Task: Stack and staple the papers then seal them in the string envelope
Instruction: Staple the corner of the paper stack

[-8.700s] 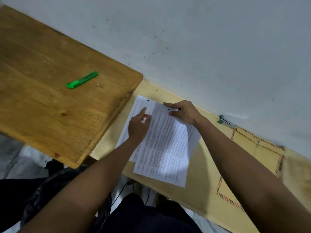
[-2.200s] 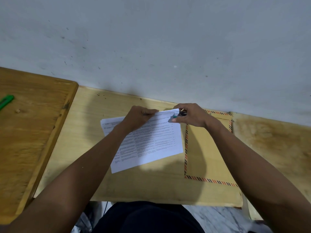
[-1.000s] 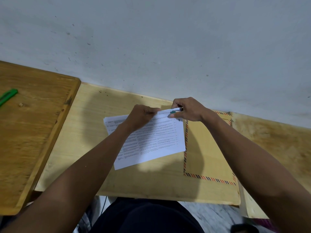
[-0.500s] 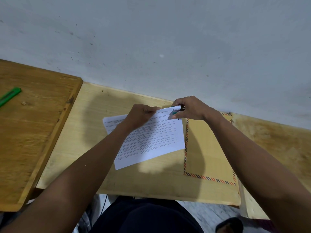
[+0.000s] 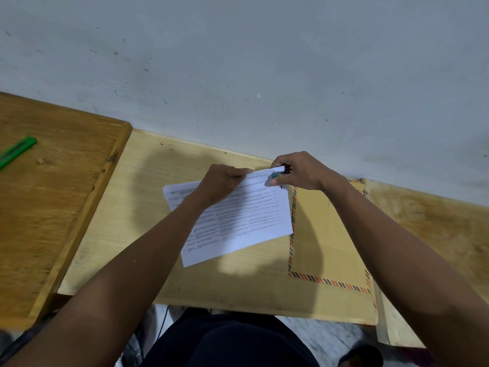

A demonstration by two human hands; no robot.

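A stack of printed white papers (image 5: 246, 221) lies on the pale wooden desk (image 5: 238, 284), its far edge lifted. My left hand (image 5: 222, 185) pinches that far edge near the middle. My right hand (image 5: 299, 170) grips a small stapler (image 5: 280, 174) with a teal part, clamped over the papers' far right corner. Most of the stapler is hidden in my fingers. A brown envelope (image 5: 328, 242) with an orange and black striped border lies flat to the right of the papers, partly under my right forearm. Its string closure is not visible.
A darker wooden table (image 5: 53, 207) adjoins the desk on the left, with a green marker (image 5: 16, 152) on it. A grey wall (image 5: 264, 62) rises right behind the desk. Another worn wooden surface (image 5: 436, 223) continues to the right.
Earlier both hands squared loose sheets on the desk and the stapler lay by the wall. My right hand now holds the stapler on the corner. Over the last second little has moved.
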